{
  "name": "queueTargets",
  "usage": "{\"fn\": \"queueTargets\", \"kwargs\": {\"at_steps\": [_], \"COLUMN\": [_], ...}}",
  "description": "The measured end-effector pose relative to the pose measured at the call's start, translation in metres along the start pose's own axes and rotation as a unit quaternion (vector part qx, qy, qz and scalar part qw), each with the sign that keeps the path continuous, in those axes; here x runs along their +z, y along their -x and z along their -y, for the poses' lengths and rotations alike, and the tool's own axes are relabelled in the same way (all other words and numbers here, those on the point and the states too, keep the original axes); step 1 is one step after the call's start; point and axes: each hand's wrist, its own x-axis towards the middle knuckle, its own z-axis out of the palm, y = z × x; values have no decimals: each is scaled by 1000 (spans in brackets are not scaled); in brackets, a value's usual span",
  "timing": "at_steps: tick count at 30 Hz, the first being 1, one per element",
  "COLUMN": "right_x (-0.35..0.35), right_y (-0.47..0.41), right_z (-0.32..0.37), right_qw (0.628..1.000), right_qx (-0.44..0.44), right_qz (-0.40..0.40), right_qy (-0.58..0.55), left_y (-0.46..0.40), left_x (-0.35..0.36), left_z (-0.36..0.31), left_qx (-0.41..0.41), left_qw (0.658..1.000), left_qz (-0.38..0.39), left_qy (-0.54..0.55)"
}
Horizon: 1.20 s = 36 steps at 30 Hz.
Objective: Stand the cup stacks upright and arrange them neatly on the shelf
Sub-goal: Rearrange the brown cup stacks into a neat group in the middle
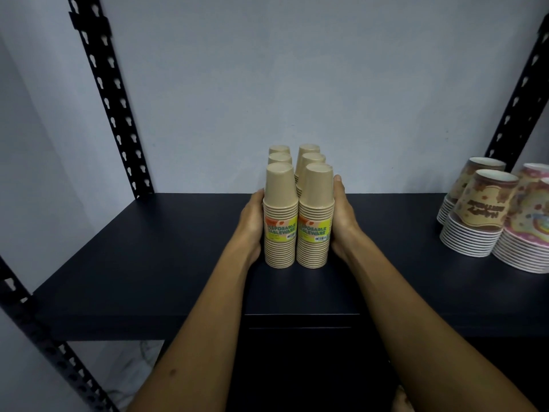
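We press six tan cup stacks together on the dark shelf.

Our left hand and right hand lie flat, fingers straight, against the outer sides of the front stacks, which stand upright in two rows on the shelf; patterned cup stacks stand at the right.

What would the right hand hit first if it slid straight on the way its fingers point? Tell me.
The right hand, flat against the front tan cup stack, points toward the back wall. Nothing shows beyond its fingertips on the shelf, so probably the wall; depth is unclear.
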Motion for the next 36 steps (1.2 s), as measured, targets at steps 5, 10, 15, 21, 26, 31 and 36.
{"fn": "queueTargets", "kwargs": {"at_steps": [5,10,15,21,26,31,36], "right_x": [-1,-2,0,1,2,-1,-3], "right_y": [3,9,17,27,31,33,35], "right_z": [1,2,2,1,3,5,5], "right_qw": [1000,1000,999,999,1000,1000,999], "right_qx": [5,1,6,5,7,6,-4], "right_qz": [12,26,35,34,28,17,-10], "right_qy": [1,11,11,5,11,19,43], "left_y": [0,3,9,21,24,27,26], "left_x": [0,0,-2,-4,-4,-5,-10], "left_z": [2,3,4,5,3,0,3], "left_qx": [-1,-3,-6,-1,6,9,6], "left_qw": [1000,1000,999,999,1000,1000,1000], "left_qz": [7,9,12,13,13,23,-12], "left_qy": [7,22,43,44,22,-4,4]}}
